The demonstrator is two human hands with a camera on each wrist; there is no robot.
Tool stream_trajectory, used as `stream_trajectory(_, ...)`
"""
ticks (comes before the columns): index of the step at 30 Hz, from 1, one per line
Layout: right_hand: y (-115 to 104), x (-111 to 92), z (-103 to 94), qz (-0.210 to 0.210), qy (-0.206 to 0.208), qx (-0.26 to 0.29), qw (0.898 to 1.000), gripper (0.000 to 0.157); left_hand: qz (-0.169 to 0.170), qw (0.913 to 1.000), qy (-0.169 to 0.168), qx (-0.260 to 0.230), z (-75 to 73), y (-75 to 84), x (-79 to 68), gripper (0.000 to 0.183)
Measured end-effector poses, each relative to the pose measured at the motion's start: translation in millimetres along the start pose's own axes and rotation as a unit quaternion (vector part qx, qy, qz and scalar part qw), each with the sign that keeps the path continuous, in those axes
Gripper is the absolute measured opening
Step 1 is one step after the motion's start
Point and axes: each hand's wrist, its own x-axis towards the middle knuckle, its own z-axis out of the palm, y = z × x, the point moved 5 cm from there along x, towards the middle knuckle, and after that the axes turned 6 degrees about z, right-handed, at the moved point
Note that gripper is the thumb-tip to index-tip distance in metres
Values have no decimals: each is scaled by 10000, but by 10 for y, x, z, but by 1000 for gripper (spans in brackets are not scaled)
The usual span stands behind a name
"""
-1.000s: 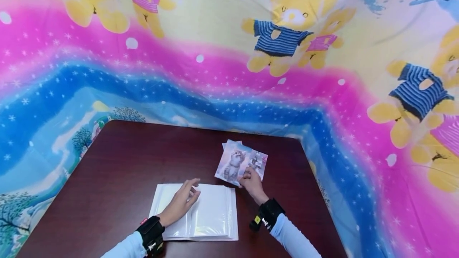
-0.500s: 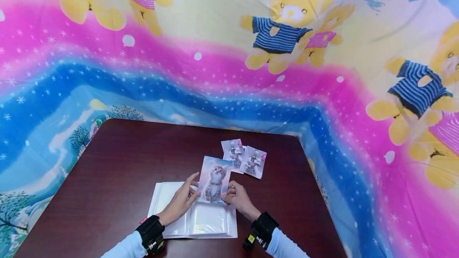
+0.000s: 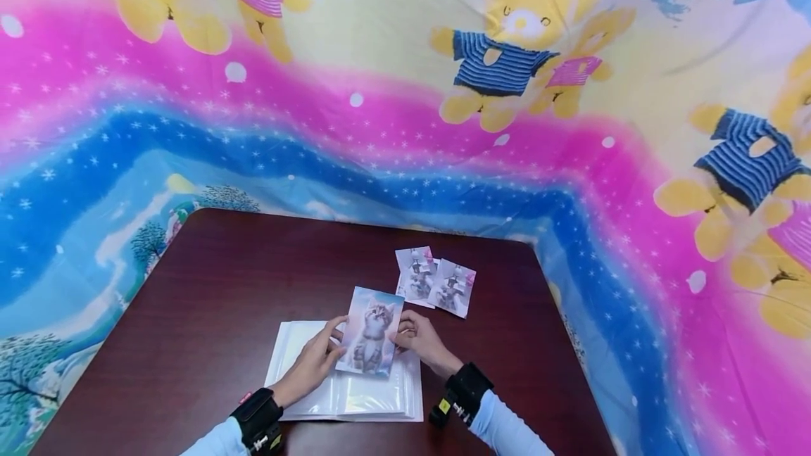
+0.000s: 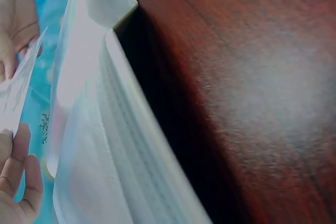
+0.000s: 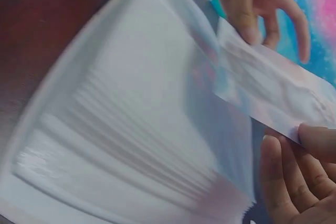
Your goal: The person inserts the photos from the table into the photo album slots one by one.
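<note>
A photo card (image 3: 370,333) with a kitten on it is held up, slightly tilted, over the open photo album (image 3: 374,402). My left hand (image 3: 313,361) pinches its left edge, thumb in front. At the right edge my right hand (image 3: 426,343) grips it between thumb and fingers. The right wrist view has the card (image 5: 278,85) between both hands, apart from the album's fanned clear sleeves (image 5: 131,108). In the left wrist view, the album's thick page edges (image 4: 131,108) fill the middle, and the card (image 4: 18,85) shows only in part at the left.
Several more photo cards (image 3: 453,288) lie overlapping on the dark wooden table (image 3: 253,266), beyond my right hand. A cloth printed with bears (image 3: 507,62) hangs behind and beside the table. Black straps (image 3: 469,385) circle both wrists.
My right hand picked the kitten card off the pile and brought it left and nearer, over the album. My left hand has taken its other edge. The card then lowered slightly.
</note>
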Motion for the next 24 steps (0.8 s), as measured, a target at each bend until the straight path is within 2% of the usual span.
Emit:
stream_trajectory(3, -67, 31, -57, -29, 128, 24, 9999, 26, 105, 9999, -33, 45, 5, 8, -28, 63)
stream_trajectory(11, -169, 84, -193, -79, 450, 96, 9989, 23, 112, 9996, -242, -62, 26, 32, -38, 61)
stream_trajectory(15, -225, 146, -348, -257, 871, 12, 9959, 21, 171, 9980, -291, 531, 47, 43, -22, 57)
stream_trajectory(19, -331, 204, -541, -586, 1381, -129, 9886, 20, 380, 9880, -601, 1372, 113, 41, -21, 47)
stream_trajectory(22, -400, 239, -641, -683, 1611, -246, 9843, 22, 797, 9790, -888, 1650, 185, 41, -11, 42)
stream_trajectory(24, -432, 260, -683, -661, 1682, -273, 9832, 24, 1098, 9746, -1020, 1664, 237, 41, 21, 43)
